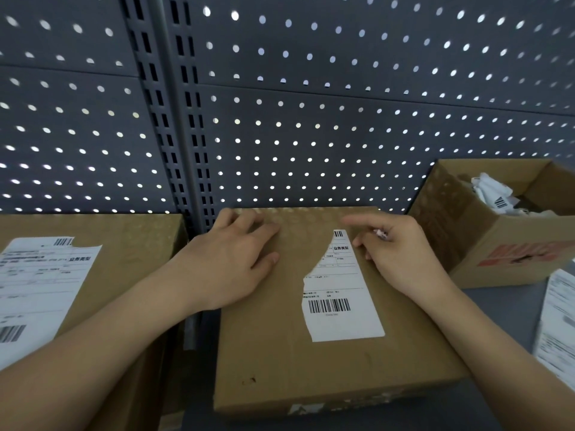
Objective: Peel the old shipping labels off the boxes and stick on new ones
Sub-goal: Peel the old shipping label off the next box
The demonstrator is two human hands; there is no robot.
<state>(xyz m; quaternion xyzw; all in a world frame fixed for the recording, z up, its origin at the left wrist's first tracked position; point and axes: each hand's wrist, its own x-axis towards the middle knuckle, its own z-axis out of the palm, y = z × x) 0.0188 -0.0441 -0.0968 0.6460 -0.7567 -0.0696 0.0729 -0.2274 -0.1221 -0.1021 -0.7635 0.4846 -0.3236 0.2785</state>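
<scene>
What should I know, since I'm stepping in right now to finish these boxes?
Left hand lies flat on the middle box.
Right hand is at the torn label's upper right edge; grip unclear.
Done: that label's left part is off; scraps sit in the open box.
Left: peel the rest and the left box's label, then apply new ones, probably the printed sheets at right.

Centre box: plain brown kraft, faint pale dot speckle on far part of lid.
Torn label on it: white, blk barcode bars + blk text, thin grey rules.
Left box, left of centre box: same brown. Its label: white, blk bars, grey print.
Open box, right of centre box: brown, red-orange print on side. Scraps inside: white, blk bars.
Pegboard behind centre box: dk grey-blue, regular grid of pale round holes.
Sheets right of centre box: white, grey print.
</scene>
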